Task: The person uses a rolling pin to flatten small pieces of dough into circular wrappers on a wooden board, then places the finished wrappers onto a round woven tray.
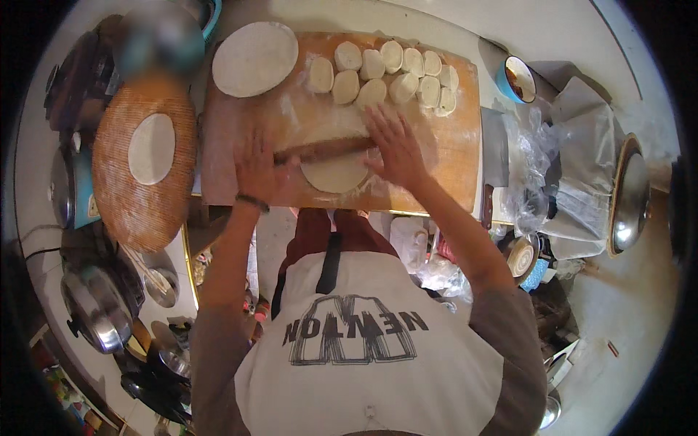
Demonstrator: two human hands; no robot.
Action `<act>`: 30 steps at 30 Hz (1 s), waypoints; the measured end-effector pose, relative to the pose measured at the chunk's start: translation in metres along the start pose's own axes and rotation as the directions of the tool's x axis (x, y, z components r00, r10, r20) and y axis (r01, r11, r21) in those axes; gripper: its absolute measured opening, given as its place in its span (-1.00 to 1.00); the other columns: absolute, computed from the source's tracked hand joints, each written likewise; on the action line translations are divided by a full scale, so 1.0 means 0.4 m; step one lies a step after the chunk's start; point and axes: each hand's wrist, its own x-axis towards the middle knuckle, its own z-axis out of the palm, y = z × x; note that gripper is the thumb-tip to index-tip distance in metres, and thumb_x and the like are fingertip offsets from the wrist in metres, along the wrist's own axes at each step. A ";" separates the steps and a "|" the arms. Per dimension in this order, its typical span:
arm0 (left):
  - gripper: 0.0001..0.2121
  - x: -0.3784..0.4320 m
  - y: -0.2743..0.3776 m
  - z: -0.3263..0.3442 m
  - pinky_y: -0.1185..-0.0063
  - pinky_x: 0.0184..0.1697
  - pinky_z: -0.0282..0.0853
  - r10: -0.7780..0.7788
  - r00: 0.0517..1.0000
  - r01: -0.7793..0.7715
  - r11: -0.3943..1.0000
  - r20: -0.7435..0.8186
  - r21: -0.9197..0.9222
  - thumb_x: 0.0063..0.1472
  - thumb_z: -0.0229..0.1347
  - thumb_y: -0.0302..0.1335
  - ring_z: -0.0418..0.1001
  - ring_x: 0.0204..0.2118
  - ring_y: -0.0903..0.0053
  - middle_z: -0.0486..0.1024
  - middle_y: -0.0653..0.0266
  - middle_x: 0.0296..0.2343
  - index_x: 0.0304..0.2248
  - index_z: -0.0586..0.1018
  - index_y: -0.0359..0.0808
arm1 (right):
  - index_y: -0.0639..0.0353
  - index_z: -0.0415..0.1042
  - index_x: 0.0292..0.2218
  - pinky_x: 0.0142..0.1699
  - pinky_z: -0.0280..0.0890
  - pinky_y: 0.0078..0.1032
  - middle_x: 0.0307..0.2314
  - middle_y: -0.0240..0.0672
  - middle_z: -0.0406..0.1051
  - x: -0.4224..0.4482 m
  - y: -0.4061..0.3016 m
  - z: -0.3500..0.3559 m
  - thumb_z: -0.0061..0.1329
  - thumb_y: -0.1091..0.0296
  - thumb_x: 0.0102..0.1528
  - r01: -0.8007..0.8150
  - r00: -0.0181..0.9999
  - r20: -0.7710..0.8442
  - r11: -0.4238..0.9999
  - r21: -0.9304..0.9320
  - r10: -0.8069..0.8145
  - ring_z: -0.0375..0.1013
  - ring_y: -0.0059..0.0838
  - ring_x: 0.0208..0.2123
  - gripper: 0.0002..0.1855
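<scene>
A wooden rolling pin (322, 151) lies crosswise over a flattened round of dough (335, 177) near the front of a floured wooden board (447, 147). Over the pin's left end rests my left hand (256, 169), its fingers stretched forward. My right hand (397, 147) lies flat over the other end with fingers spread. Neither hand's fingers curl round the pin, and both palms hide its ends. Several cut dough pieces (372, 94) stand in two uneven rows beyond my right hand. At the board's far left corner lies a large rolled dough sheet (255, 59).
Left of the board, a ribbed wicker tray (144, 218) carries a thin dough round (151, 149). A cleaver (495, 147) lies along the board's right edge, beside crumpled clear plastic (537, 163). Farther right are a bowl (518, 80) and a metal lid (630, 196). A lidded pan (101, 308) sits lower left.
</scene>
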 end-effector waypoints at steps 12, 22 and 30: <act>-0.03 -0.074 0.018 0.002 0.10 0.33 -0.28 -0.140 0.988 0.137 0.989 -0.061 -0.052 0.05 0.06 0.22 -0.06 0.35 0.26 0.02 0.20 0.30 0.29 0.11 -0.27 | 0.16 0.14 0.24 0.36 -0.13 -0.09 0.28 -0.20 0.03 0.012 0.032 0.022 0.09 -0.11 0.02 0.056 0.998 0.021 0.998 0.006 -0.056 -0.03 -0.19 0.33 -0.12; -0.06 -0.125 0.018 0.024 0.04 0.29 -0.17 -0.009 1.000 0.006 0.995 0.029 0.095 0.04 0.10 0.16 -0.01 0.34 0.27 0.11 0.13 0.26 0.25 0.17 -0.33 | 0.20 0.14 0.22 0.39 -0.23 -0.15 0.31 -0.17 -0.04 -0.025 0.041 0.023 0.00 -0.16 0.03 0.103 0.991 0.091 0.991 -0.081 -0.096 -0.11 -0.14 0.35 -0.12; -0.10 -0.247 0.126 -0.099 0.06 0.32 -0.24 0.083 0.983 -0.074 0.996 0.163 -0.058 0.13 0.05 0.12 0.02 0.31 0.16 0.06 0.01 0.27 0.27 0.10 -0.34 | 0.08 0.08 0.28 0.39 -0.18 -0.13 0.29 -0.27 0.01 -0.171 0.062 0.054 0.06 -0.21 -0.01 0.019 0.993 0.121 0.997 -0.077 -0.010 -0.07 -0.18 0.34 -0.04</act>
